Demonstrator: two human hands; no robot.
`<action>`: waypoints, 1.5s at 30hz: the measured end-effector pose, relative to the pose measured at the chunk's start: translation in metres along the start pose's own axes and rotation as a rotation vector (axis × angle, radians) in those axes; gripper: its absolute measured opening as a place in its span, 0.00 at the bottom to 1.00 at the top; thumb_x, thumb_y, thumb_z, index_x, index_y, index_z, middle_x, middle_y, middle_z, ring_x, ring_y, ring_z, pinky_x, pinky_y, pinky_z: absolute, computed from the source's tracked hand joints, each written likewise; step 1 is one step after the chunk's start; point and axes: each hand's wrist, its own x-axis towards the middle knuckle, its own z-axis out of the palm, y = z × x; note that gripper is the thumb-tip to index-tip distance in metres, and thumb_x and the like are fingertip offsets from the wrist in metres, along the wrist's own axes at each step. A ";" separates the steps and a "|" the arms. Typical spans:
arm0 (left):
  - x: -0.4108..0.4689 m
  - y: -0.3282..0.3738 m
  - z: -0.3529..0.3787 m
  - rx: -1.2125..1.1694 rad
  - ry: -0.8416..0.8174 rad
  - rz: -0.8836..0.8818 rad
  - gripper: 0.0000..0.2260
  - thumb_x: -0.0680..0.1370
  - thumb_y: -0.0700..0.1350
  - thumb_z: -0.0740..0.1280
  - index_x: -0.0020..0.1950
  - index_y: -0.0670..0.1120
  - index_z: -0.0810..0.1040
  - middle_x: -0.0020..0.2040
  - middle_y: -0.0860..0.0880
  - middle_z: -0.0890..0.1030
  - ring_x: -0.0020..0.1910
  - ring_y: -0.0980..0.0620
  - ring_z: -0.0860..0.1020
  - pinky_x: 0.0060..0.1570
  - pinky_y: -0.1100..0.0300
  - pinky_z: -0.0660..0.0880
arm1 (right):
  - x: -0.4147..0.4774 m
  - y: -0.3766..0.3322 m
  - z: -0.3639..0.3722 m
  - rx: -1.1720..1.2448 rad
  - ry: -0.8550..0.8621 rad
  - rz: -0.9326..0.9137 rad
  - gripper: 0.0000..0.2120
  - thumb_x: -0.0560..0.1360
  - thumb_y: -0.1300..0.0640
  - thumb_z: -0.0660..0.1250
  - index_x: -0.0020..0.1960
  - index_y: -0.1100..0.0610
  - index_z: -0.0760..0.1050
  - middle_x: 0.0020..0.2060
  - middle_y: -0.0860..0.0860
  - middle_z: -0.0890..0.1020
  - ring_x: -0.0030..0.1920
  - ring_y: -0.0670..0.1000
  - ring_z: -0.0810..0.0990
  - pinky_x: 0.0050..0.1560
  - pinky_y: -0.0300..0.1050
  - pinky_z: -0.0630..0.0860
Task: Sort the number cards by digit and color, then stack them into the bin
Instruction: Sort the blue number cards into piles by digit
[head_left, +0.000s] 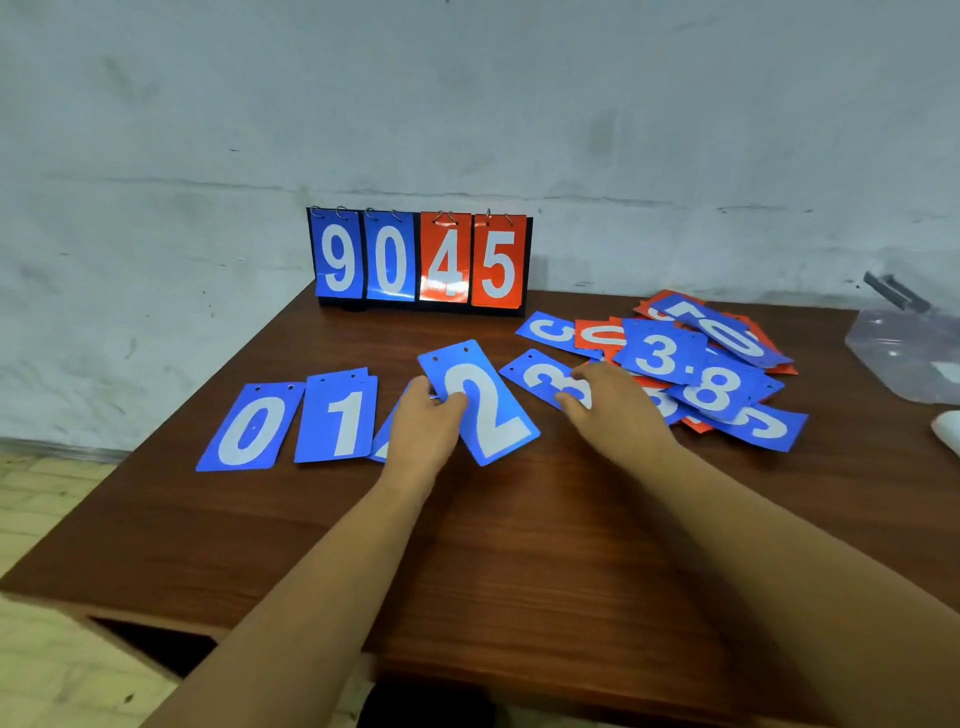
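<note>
Number cards lie spread across a dark wood-grain worktop (519, 545), seen from above and behind two bare forearms. Near the left edge, a blue 0 card (249, 428) lies flat, and just to its right a blue 1 card (337, 415) lies flat (a second card's edge peeks out from under it). The left hand (423, 423) pinches a blue 2 card (480, 402) by its left long edge, thumb on top over the white digit, with the card tilted so its top leans left. Part of another blue card (384, 449) shows beneath this hand; its digit is hidden. The right hand (610, 402) rests palm down, fingers loosely spread, with its fingertips on a blue 3 card (540, 379) that lies flat just right of the 2 card; it presses rather than grips.

To the right, a loose pile (701, 364) of blue and red cards overlaps at many angles, with a blue 3, an 8 and a 0 readable on top. At the far edge of the worktop, against a scuffed pale wall (467, 104), a small flip scoreboard (421, 260) stands upright showing blue 9, blue 0, red 4, red 5. A clear plastic bin (904, 353) sits at the right edge, partly out of view.
</note>
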 end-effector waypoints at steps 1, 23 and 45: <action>0.000 -0.001 -0.005 0.022 -0.002 0.002 0.05 0.79 0.46 0.66 0.53 0.47 0.74 0.45 0.54 0.78 0.41 0.58 0.78 0.37 0.58 0.76 | 0.008 0.003 0.001 -0.082 -0.069 0.028 0.27 0.78 0.42 0.63 0.71 0.56 0.68 0.68 0.53 0.73 0.68 0.53 0.70 0.66 0.49 0.69; -0.042 -0.003 -0.018 -0.588 -0.244 -0.183 0.11 0.84 0.44 0.59 0.61 0.41 0.75 0.56 0.39 0.83 0.51 0.44 0.83 0.51 0.45 0.80 | -0.068 -0.051 0.006 0.229 0.186 -0.362 0.09 0.76 0.59 0.68 0.54 0.58 0.82 0.57 0.51 0.82 0.61 0.49 0.77 0.62 0.48 0.72; -0.025 0.016 -0.056 0.247 -0.020 0.038 0.08 0.81 0.44 0.61 0.47 0.43 0.77 0.45 0.44 0.79 0.38 0.51 0.76 0.36 0.58 0.71 | -0.080 -0.053 -0.004 0.995 0.065 0.582 0.09 0.74 0.56 0.73 0.51 0.53 0.75 0.45 0.48 0.79 0.44 0.45 0.79 0.37 0.42 0.80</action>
